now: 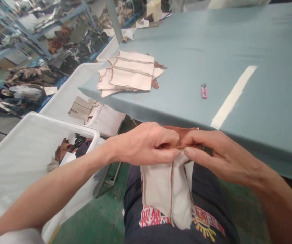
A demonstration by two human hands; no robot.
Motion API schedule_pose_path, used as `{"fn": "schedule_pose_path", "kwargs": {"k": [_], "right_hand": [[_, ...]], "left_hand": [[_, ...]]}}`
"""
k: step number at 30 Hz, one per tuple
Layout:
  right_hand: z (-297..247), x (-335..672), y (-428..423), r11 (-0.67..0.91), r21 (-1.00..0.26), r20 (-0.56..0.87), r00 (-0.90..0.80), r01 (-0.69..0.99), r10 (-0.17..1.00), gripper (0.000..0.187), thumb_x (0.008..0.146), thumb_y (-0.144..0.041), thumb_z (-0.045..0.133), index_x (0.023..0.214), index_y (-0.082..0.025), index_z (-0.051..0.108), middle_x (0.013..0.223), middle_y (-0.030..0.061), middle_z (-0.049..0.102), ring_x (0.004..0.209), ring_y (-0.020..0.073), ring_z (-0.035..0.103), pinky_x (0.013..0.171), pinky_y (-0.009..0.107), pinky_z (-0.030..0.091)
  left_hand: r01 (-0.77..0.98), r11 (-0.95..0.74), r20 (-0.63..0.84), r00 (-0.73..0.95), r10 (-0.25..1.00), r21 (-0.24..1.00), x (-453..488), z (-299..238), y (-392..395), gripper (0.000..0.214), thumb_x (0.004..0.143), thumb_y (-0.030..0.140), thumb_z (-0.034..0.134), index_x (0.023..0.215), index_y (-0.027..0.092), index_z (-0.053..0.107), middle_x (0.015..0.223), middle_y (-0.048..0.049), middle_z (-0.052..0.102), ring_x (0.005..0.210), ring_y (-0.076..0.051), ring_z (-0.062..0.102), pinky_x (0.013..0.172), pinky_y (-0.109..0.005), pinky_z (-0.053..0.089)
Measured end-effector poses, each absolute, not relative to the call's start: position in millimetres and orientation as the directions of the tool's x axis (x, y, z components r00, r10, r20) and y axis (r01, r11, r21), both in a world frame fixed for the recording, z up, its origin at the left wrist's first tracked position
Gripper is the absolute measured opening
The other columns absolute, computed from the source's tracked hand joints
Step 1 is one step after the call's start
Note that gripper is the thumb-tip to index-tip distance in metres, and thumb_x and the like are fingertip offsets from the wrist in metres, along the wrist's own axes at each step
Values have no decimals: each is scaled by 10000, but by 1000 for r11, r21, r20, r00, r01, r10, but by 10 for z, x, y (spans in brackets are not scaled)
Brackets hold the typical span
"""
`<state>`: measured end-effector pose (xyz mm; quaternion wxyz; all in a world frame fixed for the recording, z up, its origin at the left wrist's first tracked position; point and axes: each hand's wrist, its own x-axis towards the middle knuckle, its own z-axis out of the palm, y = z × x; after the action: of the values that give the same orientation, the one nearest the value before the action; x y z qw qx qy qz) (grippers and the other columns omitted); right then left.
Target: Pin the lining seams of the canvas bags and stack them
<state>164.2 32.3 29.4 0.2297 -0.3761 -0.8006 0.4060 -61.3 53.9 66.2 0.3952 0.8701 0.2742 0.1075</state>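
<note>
A cream fabric pouch [158,189] with brown seam lines and a brown inner edge hangs over my lap at the table's front. My left hand [146,144] pinches its top edge, thumb toward me and fingers curled over the brown part. Close beside it, my right hand [211,154] grips the same edge between thumb and forefinger. The two thumbs almost meet. Beyond, on the table, lies a stack of similar cream pieces [133,73] with brown bits sticking out.
Pink thread snips [204,91] and a pale strip [234,96] lie on the blue-green table [181,54]. White bins [34,149] with fabric pieces stand at my left. Farther off, shelving [24,30] and heaps of material fill the background.
</note>
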Motion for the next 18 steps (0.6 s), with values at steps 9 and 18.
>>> {"fn": "schedule_pose_path", "kwargs": {"k": [9,18], "right_hand": [[226,1729,271,493,-816,228,-614,303,755,233,947,-306,614,757,-173,591,709,-13,610,630,109,506,615,238,377],[349,1666,194,178,-982,97,-656,58,749,458,958,-542,658,713,-168,556,675,-46,478,593,85,388,518,215,302]], "left_hand": [[192,-189,35,606,795,963,-841,546,102,390,944,244,490,647,238,237,566,76,280,486,-85,272,454,-240,247],[503,-586,187,636,749,635,-1221,446,349,321,999,196,547,687,180,478,627,57,470,565,-83,433,556,-214,319]]}}
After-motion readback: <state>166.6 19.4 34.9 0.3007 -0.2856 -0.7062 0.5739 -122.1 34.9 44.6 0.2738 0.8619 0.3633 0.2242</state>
